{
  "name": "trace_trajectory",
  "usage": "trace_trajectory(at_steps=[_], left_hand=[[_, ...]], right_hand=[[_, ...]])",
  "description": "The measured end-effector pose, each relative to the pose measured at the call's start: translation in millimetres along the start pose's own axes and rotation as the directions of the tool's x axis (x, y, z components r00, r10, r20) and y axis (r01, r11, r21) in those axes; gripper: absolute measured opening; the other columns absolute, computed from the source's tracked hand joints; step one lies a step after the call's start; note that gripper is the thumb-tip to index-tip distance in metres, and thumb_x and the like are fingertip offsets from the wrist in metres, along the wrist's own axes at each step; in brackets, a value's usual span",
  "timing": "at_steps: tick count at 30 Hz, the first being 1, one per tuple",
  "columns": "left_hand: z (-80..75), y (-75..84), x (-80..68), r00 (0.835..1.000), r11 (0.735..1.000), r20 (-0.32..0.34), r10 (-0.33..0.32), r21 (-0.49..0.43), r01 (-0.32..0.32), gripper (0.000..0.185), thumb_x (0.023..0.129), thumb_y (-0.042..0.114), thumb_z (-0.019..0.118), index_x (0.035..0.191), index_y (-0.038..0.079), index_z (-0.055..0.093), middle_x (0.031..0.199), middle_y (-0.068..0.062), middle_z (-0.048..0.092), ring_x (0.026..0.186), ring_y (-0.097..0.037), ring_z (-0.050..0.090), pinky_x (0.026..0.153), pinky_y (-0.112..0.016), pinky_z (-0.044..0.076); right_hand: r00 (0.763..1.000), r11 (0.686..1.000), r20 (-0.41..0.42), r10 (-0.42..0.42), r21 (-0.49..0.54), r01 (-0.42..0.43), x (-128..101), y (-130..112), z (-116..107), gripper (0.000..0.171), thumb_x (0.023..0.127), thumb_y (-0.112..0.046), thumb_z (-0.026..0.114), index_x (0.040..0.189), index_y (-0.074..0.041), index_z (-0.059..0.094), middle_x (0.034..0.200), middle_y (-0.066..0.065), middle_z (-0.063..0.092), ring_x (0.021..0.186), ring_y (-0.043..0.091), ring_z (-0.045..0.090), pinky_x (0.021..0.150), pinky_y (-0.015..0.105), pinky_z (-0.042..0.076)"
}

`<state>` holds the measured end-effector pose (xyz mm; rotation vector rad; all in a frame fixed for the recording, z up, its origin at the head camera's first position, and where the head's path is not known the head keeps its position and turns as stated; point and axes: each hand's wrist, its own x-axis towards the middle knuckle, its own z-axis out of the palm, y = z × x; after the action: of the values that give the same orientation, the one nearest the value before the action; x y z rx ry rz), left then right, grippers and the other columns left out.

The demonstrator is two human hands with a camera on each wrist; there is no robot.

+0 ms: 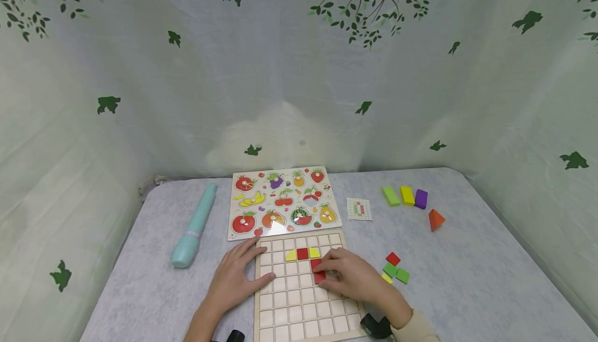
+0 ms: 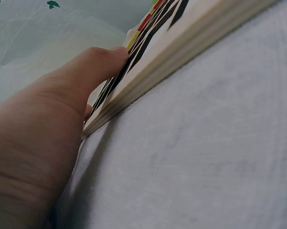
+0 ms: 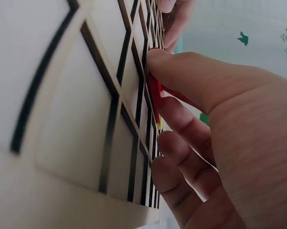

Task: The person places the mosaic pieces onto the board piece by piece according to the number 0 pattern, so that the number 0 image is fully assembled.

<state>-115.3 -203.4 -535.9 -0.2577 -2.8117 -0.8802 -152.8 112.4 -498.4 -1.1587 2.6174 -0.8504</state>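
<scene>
Two hands lie on the pale wooden grid board (image 1: 303,300): the left hand (image 1: 235,279) flat, fingers spread at its edge; the right hand (image 1: 357,278) pinches a red square tile (image 1: 320,277), partly hidden by fingertips.

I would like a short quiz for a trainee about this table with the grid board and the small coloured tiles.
1. True or false: the left hand rests on the left edge of the grid board.
2. Which colour is the tile under the right hand? A) red B) purple C) green
3. Fill in: the top row of placed tiles reads yellow, ____, yellow.

Key
1. True; its fingers lie flat on the board's edge.
2. A; the fingertips press a red tile into the board.
3. Red; the red square sits between the yellow tiles.
</scene>
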Motion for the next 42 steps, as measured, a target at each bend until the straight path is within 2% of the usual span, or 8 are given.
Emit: trace_trajectory(at_steps=[7,12,22,26,29,34,42], left_hand=[[0.3,0.0,0.0,1.0,1.0,-0.001,0.003,-0.006,-0.003,0.066,0.078,0.059,0.083,0.129,0.019,0.071,0.154,-0.005,0.053,0.142,-0.032,0.047,0.114,-0.061,0.04],[0.6,-0.9,0.3,1.0,1.0,-0.001,0.005,-0.003,-0.005,0.065,0.079,0.058,0.083,0.129,0.019,0.071,0.154,-0.005,0.053,0.142,-0.032,0.047,0.114,-0.061,0.04],[2.1,-0.9,0.4,1.0,1.0,-0.002,-0.002,-0.001,0.002,0.064,0.079,0.057,0.083,0.13,0.02,0.071,0.154,-0.004,0.053,0.142,-0.031,0.047,0.113,-0.06,0.041],[1.8,-1.3,0.4,1.0,1.0,-0.001,-0.003,0.001,0.003,0.063,0.079,0.057,0.084,0.13,0.02,0.071,0.154,-0.005,0.053,0.142,-0.031,0.047,0.113,-0.06,0.041],[1.3,-1.3,0.2,1.0,1.0,0.004,-0.003,0.001,0.003,0.064,0.079,0.058,0.083,0.13,0.02,0.071,0.154,-0.005,0.052,0.142,-0.031,0.047,0.114,-0.061,0.04],[0.7,-1.9,-0.1,1.0,1.0,0.003,-0.001,-0.003,0.001,0.063,0.08,0.057,0.083,0.13,0.02,0.071,0.155,-0.005,0.052,0.142,-0.031,0.047,0.114,-0.061,0.04],[1.0,-1.5,0.1,1.0,1.0,0.002,0.004,-0.001,-0.004,0.061,0.08,0.053,0.084,0.13,0.02,0.071,0.154,-0.005,0.053,0.141,-0.03,0.049,0.112,-0.06,0.042]], right_hand=[[1.0,1.0,0.017,0.005,-0.013,-0.005,-0.2,-2.1,0.7,0.027,0.094,-0.031,0.078,0.12,-0.026,0.078,0.111,-0.013,0.066,0.092,0.003,0.054,0.079,0.019,0.051],[0.999,0.999,-0.002,0.034,-0.005,-0.034,-5.1,0.6,-5.2,0.025,0.093,-0.03,0.079,0.117,-0.026,0.077,0.111,-0.013,0.066,0.095,0.003,0.057,0.082,0.022,0.053],[0.984,0.986,-0.077,0.163,-0.02,-0.165,-38.7,27.0,-30.5,0.026,0.093,-0.031,0.079,0.117,-0.023,0.076,0.112,-0.01,0.067,0.093,0.007,0.057,0.077,0.027,0.054],[0.971,0.975,-0.117,0.208,-0.053,-0.215,-51.0,38.7,-40.0,0.026,0.092,-0.031,0.08,0.116,-0.023,0.076,0.11,-0.012,0.067,0.091,0.006,0.057,0.075,0.026,0.054],[0.953,0.958,-0.152,0.26,-0.081,-0.274,-59.5,48.4,-45.7,0.026,0.09,-0.03,0.081,0.115,-0.024,0.076,0.109,-0.014,0.067,0.089,0.006,0.055,0.076,0.024,0.053],[0.927,0.933,-0.21,0.31,-0.118,-0.339,-71.3,61.0,-54.6,0.028,0.088,-0.025,0.083,0.115,-0.022,0.077,0.109,-0.011,0.069,0.093,0.008,0.059,0.082,0.031,0.057],[0.9,0.905,-0.209,0.383,-0.111,-0.41,-82.7,76.0,-61.4,0.028,0.087,-0.023,0.084,0.114,-0.021,0.076,0.106,-0.009,0.068,0.086,0.007,0.053,0.073,0.027,0.052]])
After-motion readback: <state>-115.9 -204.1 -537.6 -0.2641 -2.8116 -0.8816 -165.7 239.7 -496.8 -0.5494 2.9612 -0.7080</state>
